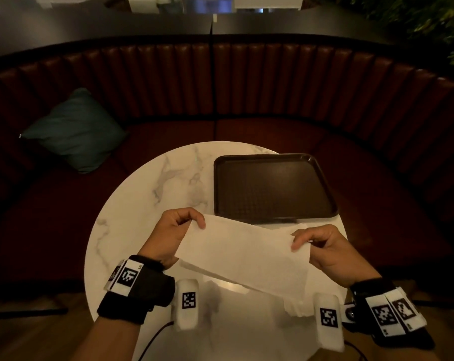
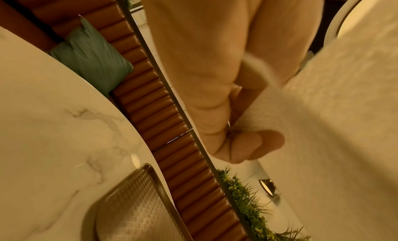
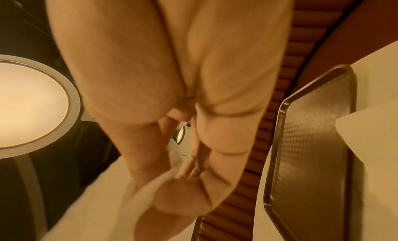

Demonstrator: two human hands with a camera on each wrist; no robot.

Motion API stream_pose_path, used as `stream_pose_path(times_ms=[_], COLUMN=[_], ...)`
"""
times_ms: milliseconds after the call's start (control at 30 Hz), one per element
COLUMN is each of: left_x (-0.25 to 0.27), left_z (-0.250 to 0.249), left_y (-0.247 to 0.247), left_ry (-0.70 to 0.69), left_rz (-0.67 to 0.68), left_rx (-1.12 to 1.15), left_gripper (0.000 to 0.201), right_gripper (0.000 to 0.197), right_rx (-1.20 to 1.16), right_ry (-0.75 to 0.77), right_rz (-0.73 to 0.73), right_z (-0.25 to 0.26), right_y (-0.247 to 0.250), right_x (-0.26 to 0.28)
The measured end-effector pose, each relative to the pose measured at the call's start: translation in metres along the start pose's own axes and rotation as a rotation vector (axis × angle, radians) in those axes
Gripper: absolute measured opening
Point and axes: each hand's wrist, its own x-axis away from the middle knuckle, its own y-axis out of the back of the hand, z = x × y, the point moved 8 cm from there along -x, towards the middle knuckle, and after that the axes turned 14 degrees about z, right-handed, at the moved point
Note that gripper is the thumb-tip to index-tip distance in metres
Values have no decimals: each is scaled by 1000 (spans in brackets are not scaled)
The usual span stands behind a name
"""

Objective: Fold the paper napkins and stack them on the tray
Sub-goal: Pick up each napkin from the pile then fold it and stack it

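Observation:
A white paper napkin [image 1: 243, 252] hangs stretched in the air above the round marble table [image 1: 142, 199], its lower edge drooping toward me. My left hand [image 1: 192, 221] pinches its upper left corner between thumb and curled fingers. My right hand [image 1: 302, 239] pinches its upper right corner the same way. The left wrist view shows the napkin [image 2: 323, 125] draped over that pinch [image 2: 256, 142]. In the right wrist view the napkin [image 3: 107, 202] runs off from the pinching fingers [image 3: 181, 193]. A dark brown tray [image 1: 272, 188] sits bare on the table beyond the napkin.
A curved booth bench of red-brown ribbed leather [image 1: 246, 82] wraps around the far side of the table. A teal cushion [image 1: 74, 131] lies on it at left. Green plants [image 1: 429, 19] stand at the top right.

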Motion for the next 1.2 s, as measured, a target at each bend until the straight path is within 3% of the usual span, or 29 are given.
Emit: stream_pose_path(times_ms=[67, 200, 300, 467, 533, 700, 900, 1067, 1200], left_x=[-1, -7, -29, -77, -98, -150, -177, -181, -186], left_z=[2, 6, 22, 59, 66, 84, 121, 141, 160], left_y=[-2, -8, -22, -69, -97, -161, -198, -202, -199], left_ry=[29, 80, 98, 118, 77, 31, 236, 279, 308], left_rz=[-10, -60, -22, 38, 78, 279, 569, 625, 667], left_rx=[13, -48, -394, -730, -778, -1052, -1340, -1282, -1390], left_gripper=[47, 31, 9, 7, 3, 34, 57, 65, 69], right_gripper=[24, 6, 11, 10, 15, 23, 24, 26, 29], right_rx=[38, -9, 130, 87, 60, 88, 128, 230, 369], right_ry=[-32, -114, -246, -272, -320, -441, -561, -633, -742], right_rz=[11, -10, -188, -594, -650, -721, -756, -801, -776], right_z=[-3, -23, -53, -92, -110, -149, -171, -186, -188], right_y=[2, 6, 16, 36, 38, 37, 29, 34, 39], right_x=[6, 23, 41, 89, 105, 128, 122, 123, 123])
